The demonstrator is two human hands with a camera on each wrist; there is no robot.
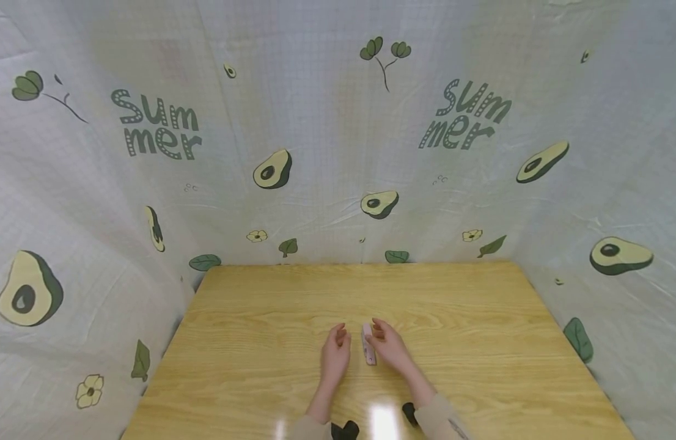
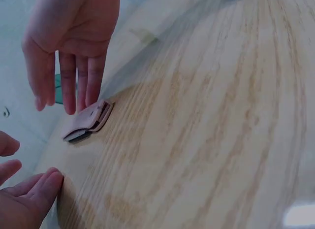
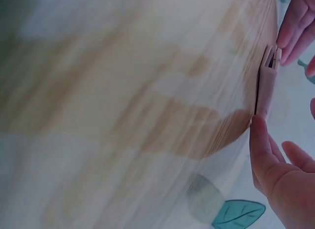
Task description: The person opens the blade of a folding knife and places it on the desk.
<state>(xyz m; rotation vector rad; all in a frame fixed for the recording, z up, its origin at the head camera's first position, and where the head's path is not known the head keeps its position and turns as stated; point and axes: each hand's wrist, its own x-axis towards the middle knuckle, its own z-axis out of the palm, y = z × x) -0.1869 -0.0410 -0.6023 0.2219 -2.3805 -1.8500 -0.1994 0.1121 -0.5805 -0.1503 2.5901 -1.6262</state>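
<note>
Reaches forward from the lower edge of the head view with both arms, slanting the right forearm [image 1: 422, 390] steeply inward and the left forearm [image 1: 324, 391] only slightly. Holds the left hand [image 1: 336, 348] and the right hand [image 1: 389, 346] near each other, apart and about equally far forward. Bends the fingers of both loosely inward. In the left wrist view, turns the right palm [image 2: 88, 37] toward the camera, with the right fingers [image 2: 68, 86] pointing down and slightly separated.

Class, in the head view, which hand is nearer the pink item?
The right hand: it overlaps the pink item there, while a gap separates the left hand from it.
</note>
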